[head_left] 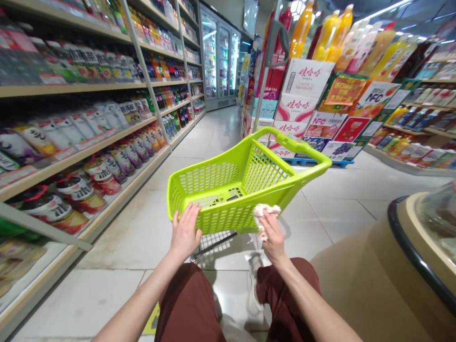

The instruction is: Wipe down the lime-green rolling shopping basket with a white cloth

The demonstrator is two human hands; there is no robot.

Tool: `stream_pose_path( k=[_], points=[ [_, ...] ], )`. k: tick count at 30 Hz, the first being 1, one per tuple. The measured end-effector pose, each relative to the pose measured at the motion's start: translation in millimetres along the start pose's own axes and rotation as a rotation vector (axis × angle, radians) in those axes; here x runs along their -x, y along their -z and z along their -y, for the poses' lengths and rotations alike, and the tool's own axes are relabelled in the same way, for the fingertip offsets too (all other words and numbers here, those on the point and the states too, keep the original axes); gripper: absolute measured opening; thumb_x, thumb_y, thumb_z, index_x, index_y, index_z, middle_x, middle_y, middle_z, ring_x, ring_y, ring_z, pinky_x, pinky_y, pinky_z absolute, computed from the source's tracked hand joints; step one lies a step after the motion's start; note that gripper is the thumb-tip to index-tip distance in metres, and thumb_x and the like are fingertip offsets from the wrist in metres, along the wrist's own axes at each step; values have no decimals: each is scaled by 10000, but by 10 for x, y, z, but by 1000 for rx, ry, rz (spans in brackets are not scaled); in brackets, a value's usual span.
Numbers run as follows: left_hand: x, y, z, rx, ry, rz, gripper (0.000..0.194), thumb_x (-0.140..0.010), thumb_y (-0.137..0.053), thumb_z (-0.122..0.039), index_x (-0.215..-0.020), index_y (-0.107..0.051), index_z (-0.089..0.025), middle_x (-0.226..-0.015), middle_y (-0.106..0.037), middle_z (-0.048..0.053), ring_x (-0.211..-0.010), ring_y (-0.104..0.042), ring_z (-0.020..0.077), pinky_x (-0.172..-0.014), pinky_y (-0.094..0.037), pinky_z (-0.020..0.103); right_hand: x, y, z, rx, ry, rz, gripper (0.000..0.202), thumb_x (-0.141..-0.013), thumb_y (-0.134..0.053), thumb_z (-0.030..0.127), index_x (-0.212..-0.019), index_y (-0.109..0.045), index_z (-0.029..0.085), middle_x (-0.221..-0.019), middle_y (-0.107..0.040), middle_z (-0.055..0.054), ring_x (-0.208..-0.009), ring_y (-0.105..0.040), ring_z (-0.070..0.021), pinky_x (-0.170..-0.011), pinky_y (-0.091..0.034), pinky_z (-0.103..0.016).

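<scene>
Left hand (185, 231) hooked over the near edge of the lime-green shopping cart (228, 214), parked on tile floor (324, 223) right ahead, apparently bracing it against the bunched cloth (262, 210) right hand (272, 236) grips at its side.

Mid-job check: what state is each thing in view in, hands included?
Green cart: standing upright
Cloth: bunched, against the cart's side
Left hand: resting on the cart's edge, grip unclear
Right hand: closed on the cloth
Cartons: stacked
Orange bottles: upright, atop the cartons
Cooler doors: apparently shut
</scene>
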State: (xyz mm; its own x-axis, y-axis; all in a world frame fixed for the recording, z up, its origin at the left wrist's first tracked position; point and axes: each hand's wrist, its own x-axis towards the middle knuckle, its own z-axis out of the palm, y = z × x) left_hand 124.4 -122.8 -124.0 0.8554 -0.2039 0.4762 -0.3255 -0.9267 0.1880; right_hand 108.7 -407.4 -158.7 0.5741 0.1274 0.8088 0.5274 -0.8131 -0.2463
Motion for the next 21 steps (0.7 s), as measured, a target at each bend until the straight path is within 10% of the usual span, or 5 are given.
stream_pose_path(
  k=[4,11,15,21],
  points=[
    [82,-4,-31,39,0,-49,595,-694,-412,-121,-1275,-310,-198,-1303,-453,82,-1262,-315,219,-1049,-151,448,-287,271,-138,75,-92,-165,455,-773,-413,74,-1203,-491,197,-1319,-410,-96,-1219,-370,-252,-995,-315,-508],
    [145,-9,-59,66,67,-45,631,-706,-441,-164,-1304,-269,-269,-1251,-509,49,-1200,-409,229,-1039,-164,463,268,-254,-235,45,-85,173,453,-784,-401,72,-1210,-473,210,-1262,-462,-111,-1184,-419,-247,-924,-415,-481],
    [159,-56,-55,86,160,-13,694,-684,-457,-205,-1324,-231,-349,-1240,-515,-14,-1181,-430,241,-1060,-152,490,355,23,-279,98,-149,316,425,-798,-393,103,-1197,-497,208,-1228,-497,-105,-1135,-475,-244,-881,-467,-423],
    [478,-218,139,258,240,159,766,-651,-492,-273,-1310,-154,-468,-1344,-345,-142,-1306,-185,217,-1105,69,507,-335,458,-549,388,-186,-168,522,-690,-598,89,-1195,-521,199,-1286,-452,-96,-1144,-454,-297,-987,-347,-445]
  ],
)
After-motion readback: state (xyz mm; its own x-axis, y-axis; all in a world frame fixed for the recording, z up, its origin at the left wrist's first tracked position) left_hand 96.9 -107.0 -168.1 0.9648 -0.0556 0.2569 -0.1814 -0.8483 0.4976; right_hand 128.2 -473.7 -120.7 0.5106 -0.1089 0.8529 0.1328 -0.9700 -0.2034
